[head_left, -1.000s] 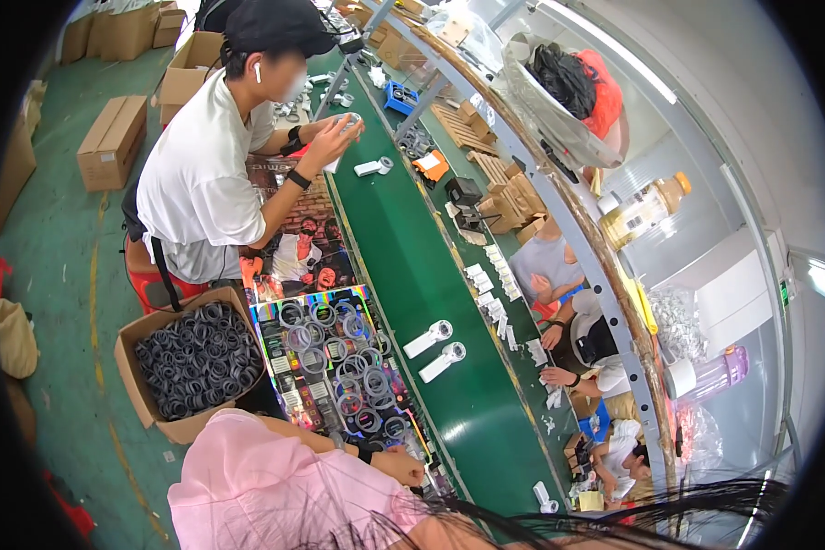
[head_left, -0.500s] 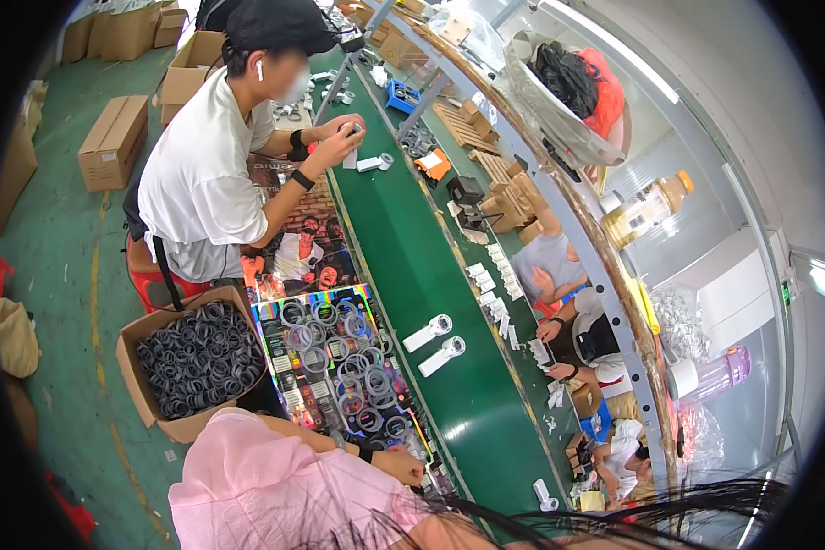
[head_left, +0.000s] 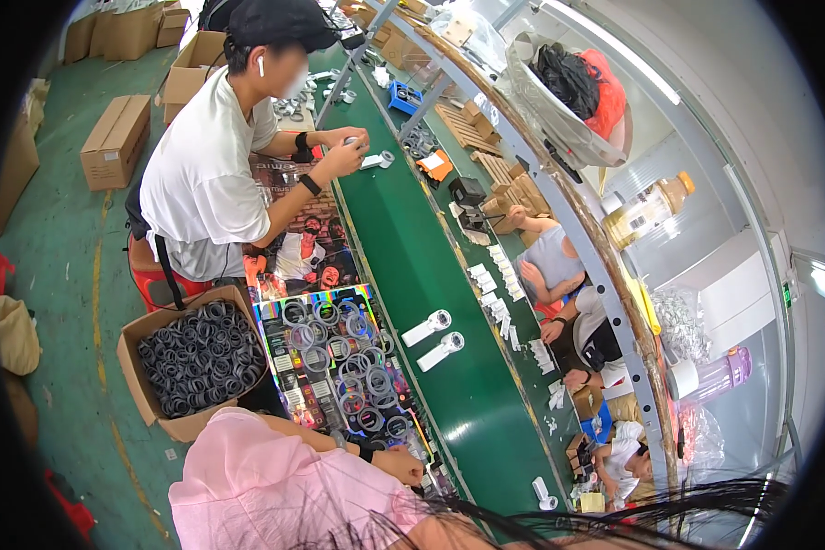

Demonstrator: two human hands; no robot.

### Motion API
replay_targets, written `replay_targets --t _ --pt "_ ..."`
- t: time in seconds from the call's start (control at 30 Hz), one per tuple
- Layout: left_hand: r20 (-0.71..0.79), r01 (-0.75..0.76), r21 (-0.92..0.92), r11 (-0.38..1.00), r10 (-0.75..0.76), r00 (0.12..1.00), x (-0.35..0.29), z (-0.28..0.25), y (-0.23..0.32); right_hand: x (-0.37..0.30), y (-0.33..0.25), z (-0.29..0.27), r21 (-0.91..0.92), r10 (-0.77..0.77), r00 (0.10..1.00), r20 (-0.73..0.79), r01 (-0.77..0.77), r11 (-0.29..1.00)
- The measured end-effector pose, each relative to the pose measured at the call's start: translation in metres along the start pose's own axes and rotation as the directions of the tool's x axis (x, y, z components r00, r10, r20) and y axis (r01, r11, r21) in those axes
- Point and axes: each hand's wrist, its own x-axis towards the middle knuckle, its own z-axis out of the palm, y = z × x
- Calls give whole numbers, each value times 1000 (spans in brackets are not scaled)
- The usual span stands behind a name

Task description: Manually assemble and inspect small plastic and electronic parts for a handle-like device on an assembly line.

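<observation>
The green conveyor belt (head_left: 463,417) ran to the right of your counter (head_left: 292,396); left of that counter stood a carton (head_left: 137,385) full of dark rings (head_left: 202,353). Your left hand (head_left: 399,466) was at the near end, its grip curled, holding what, I cannot tell; your right hand was out of view. Just beyond lay loose grey rings (head_left: 365,380), probably light, stiff and slick, best pinched across the outer rim.

The lower edge cuts off the pink garment (head_left: 280,477).
</observation>
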Motion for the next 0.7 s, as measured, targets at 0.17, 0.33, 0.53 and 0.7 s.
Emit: replay_targets --t 0.17,0.33,0.53,0.7 --pt "-2 -29 65 997 29 1000 -1 -1 2 -3 2 3 5 9 1000 -14 -8 1000" --pt "13 -31 73 997 30 999 0 -2 2 -5 3 5 11 14 1000 -26 -14 1000" --pt "12 -25 59 998 25 1000 0 -6 7 -2 4 7 9 13 1000 -29 -13 1000" --pt "-52 -75 0 997 75 996 3 1 -3 -9 5 4 16 24 999 -44 -24 1000"
